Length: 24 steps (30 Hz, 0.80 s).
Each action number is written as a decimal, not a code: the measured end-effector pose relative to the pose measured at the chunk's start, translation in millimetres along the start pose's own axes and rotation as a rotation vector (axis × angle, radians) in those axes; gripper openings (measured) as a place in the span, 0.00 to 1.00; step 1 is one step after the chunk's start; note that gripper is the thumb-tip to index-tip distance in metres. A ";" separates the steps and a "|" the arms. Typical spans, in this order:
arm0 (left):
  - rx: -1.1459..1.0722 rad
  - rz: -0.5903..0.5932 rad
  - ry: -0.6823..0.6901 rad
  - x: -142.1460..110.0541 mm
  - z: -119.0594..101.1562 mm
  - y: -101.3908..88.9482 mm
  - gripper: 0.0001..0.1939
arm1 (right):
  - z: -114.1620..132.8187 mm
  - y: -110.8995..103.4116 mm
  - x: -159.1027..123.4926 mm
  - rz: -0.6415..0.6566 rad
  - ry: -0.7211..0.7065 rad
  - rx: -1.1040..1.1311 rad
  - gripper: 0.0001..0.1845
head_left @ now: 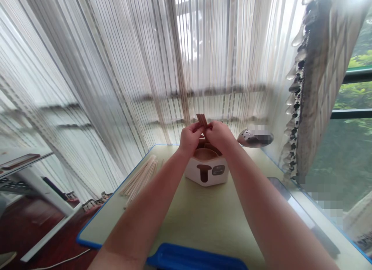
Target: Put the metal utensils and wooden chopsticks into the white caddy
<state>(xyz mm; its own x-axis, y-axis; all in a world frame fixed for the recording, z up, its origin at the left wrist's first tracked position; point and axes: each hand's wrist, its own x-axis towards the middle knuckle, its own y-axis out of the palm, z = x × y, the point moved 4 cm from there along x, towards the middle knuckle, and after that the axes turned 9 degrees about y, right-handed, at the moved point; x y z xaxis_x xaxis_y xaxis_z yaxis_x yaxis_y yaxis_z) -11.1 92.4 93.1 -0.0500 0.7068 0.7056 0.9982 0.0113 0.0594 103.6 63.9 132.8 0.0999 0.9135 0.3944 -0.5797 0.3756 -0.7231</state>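
Both of my hands meet at the far side of the table, over a white angular box (193,172) with a brown inside and a T-shaped cut-out in front. My left hand (190,139) pinches the lower part of a small bundle of brown sticks (201,119), which look like chopsticks. From the other side my right hand (217,135) has its fingers closed on the same bundle. The stick tops poke up above the fingers, leaning slightly left; their lower ends are largely hidden by my hands and the box. Inside the box a brown curved piece (205,154) shows.
Pale thin sticks (141,180) lie in a loose pile on the left of the table (197,219). A blue tray (197,258) is at the near edge. A dark flat slab (302,212) lies right. Behind the right forearm is a grey perforated object (247,137), partly blurred.
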 end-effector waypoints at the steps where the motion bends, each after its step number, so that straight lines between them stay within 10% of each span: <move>1: -0.011 0.008 0.007 -0.3 -1.0 0.6 0.15 | -0.2 0.6 0.3 -0.001 0.001 0.005 0.13; 24: 0.038 -0.173 0.009 -0.3 -2.6 -5.9 0.14 | -0.9 0.2 -2.0 -0.017 -0.018 -0.016 0.12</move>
<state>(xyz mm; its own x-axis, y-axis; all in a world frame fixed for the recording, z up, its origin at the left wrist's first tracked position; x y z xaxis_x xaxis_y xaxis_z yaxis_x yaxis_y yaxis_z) -17.0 90.2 94.5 -0.2213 0.6859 0.6932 0.9752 0.1593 0.1537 104.0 62.2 131.3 0.0953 0.9039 0.4170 -0.5648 0.3941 -0.7250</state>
